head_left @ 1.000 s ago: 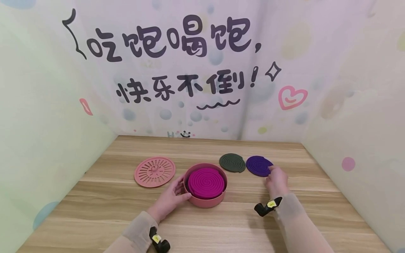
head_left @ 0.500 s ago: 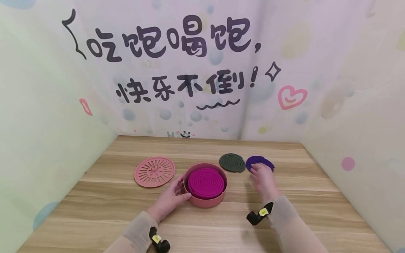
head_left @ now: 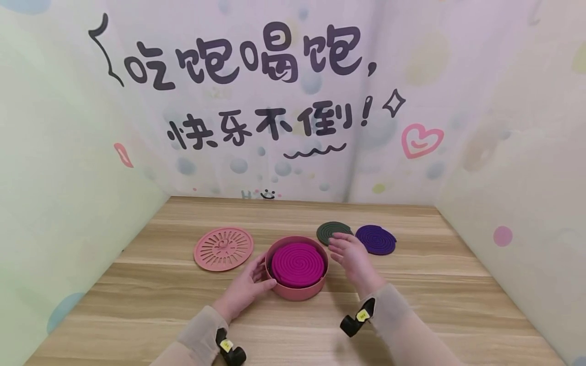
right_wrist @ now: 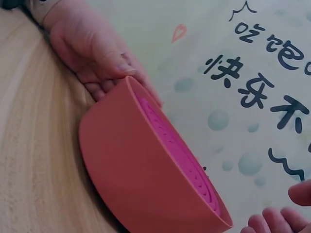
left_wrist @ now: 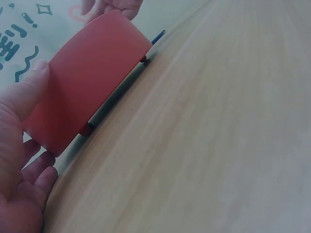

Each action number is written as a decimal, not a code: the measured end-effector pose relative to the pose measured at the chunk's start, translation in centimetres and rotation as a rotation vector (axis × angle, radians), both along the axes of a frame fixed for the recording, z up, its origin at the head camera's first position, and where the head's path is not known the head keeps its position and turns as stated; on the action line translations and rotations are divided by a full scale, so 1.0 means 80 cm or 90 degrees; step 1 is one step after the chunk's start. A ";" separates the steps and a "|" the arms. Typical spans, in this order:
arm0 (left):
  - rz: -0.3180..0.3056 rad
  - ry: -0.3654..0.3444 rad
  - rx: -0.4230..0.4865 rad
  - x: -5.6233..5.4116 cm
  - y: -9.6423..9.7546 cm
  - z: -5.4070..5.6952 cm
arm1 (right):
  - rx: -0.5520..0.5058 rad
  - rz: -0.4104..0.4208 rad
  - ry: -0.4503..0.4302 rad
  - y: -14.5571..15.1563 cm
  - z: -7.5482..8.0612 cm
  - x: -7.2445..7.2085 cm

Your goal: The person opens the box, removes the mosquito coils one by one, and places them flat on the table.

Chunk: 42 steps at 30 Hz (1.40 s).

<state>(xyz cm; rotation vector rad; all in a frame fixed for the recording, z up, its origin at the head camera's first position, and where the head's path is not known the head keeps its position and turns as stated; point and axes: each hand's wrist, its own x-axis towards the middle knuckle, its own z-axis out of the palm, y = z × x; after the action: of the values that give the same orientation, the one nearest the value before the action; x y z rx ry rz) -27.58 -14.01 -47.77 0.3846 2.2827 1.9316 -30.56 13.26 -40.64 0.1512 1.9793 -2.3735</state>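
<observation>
A round pink mosquito coil tin (head_left: 299, 294) stands on the table, with magenta mosquito coils (head_left: 299, 264) lying inside it. My left hand (head_left: 244, 287) holds the tin's left side, its thumb (left_wrist: 30, 90) against the near wall and its other fingers farther round. To the right of the tin, my right hand (head_left: 356, 259) is in the air with relaxed, nearly straight fingers and holds nothing. Behind it lies a dark green mosquito coil (head_left: 330, 232), partly covered by the hand. A purple mosquito coil (head_left: 376, 240) lies flat just right of the green one.
The slotted pink lid (head_left: 224, 249) lies flat on the wooden table (head_left: 293, 335), left of the tin. A printed curtain (head_left: 256, 168) closes off the back, and pale side walls (head_left: 503, 193) flank the table.
My right hand has left the purple coil and moved left toward the tin, uncovering that coil and covering part of the green one. My left hand and the tin have stayed in place.
</observation>
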 end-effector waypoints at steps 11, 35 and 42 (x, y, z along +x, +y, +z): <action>0.006 -0.003 0.006 0.001 0.001 0.002 | 0.148 0.035 0.043 -0.026 -0.017 -0.007; 0.005 -0.001 0.010 0.000 0.001 0.002 | 0.206 0.069 0.070 -0.044 -0.037 -0.010; 0.003 0.000 0.012 0.001 0.002 0.002 | 0.202 0.072 0.069 -0.043 -0.037 -0.009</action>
<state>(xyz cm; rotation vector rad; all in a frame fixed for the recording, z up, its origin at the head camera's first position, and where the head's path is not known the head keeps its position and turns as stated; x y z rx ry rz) -27.52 -13.88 -47.59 0.3817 2.2692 1.9570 -31.26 9.79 -43.61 -0.0791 2.3350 -2.0266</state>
